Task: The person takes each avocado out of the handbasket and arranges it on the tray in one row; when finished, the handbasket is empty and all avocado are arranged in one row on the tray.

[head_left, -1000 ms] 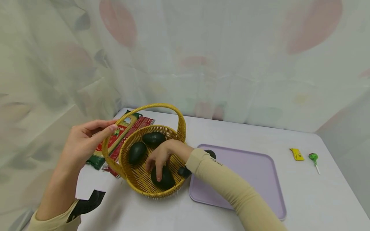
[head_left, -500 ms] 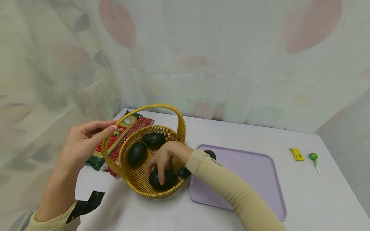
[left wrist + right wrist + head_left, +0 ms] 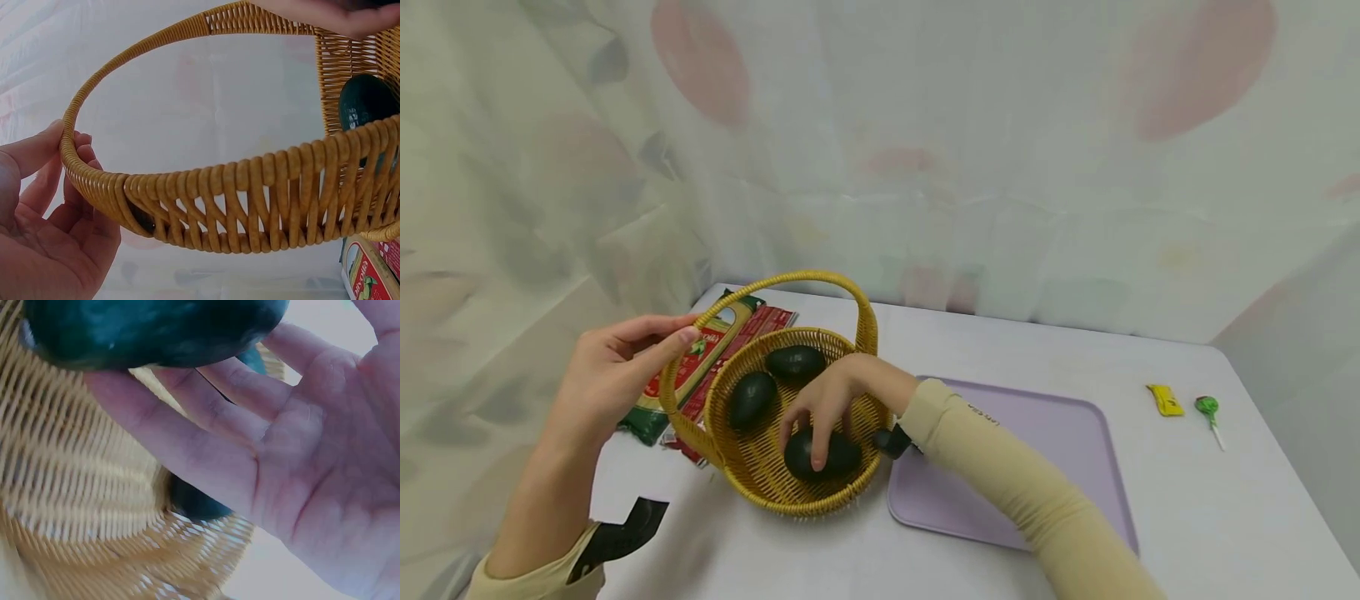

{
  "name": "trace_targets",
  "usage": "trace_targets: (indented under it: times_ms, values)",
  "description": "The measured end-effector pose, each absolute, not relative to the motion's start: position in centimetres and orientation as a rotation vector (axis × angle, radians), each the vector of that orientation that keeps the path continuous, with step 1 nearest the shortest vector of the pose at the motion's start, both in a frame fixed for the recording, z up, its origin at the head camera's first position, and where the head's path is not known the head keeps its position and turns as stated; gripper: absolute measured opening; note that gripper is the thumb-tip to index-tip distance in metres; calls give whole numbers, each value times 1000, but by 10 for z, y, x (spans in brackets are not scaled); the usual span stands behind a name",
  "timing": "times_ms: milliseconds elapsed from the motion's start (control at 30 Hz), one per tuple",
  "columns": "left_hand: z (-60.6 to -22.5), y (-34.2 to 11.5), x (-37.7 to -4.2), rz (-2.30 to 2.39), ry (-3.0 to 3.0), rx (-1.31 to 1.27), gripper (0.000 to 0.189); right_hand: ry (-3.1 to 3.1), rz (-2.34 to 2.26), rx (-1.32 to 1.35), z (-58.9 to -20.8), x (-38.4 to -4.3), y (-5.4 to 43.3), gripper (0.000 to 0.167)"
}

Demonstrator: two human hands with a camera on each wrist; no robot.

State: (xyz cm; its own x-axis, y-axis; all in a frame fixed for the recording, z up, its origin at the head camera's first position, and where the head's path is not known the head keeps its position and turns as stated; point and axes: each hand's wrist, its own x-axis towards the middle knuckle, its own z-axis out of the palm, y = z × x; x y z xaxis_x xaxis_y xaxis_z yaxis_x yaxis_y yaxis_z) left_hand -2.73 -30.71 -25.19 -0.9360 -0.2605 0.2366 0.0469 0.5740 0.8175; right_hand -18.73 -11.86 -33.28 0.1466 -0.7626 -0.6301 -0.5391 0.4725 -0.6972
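Note:
A yellow wicker basket [image 3: 760,479] stands on the white table, its tall handle [image 3: 805,275] arching over it. Thumb and fingers of my left hand [image 3: 613,375] pinch the handle's left side, as the left wrist view also shows. Inside the basket, my right hand [image 3: 831,392] grips a dark green avocado [image 3: 844,460] from above, near the front rim. In the right wrist view this avocado [image 3: 156,331] lies against the fingers. Two more avocados, one at the left [image 3: 752,400] and one at the back [image 3: 796,363], rest in the basket.
A lilac tray [image 3: 1075,408] lies right of the basket, partly covered by my right forearm. Farther right are a yellow-wrapped sweet [image 3: 1166,400] and a green lollipop [image 3: 1208,407]. Red and green printed packets [image 3: 700,358] lie behind the basket's left side. Curtains hang behind the table.
The avocado under my right hand has turned to lie sideways, and the hand has shifted slightly up in the view with it. My left hand keeps its pinch on the handle.

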Motion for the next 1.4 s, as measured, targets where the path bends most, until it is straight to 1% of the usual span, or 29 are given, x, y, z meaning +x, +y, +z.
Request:
trace_targets:
  times_ms: [233, 400, 567, 867, 1267, 1400]
  values:
    - [-253, -311, -28, -1279, -2496, 186, 25, 1542, -311, -1229, -312, -203, -95, 63]
    - [-253, -314, -28, -1292, -2493, 209, 24, 1562, -385, -1236, -299, -214, -75, 62]
    - [-253, -316, -28, -1318, -2487, 225, 24, 1588, -437, -1217, -296, -222, -55, 61]
    - [-254, -320, -29, -1338, -2478, 211, 24, 1663, -501, -1195, -303, -238, -13, 54]
    - [-253, -323, -28, -1334, -2477, 248, 27, 1739, -618, -1068, -318, -250, 45, 57]
    - [-253, -324, -27, -1343, -2474, 253, 24, 1753, -701, -1008, -328, -251, 65, 58]
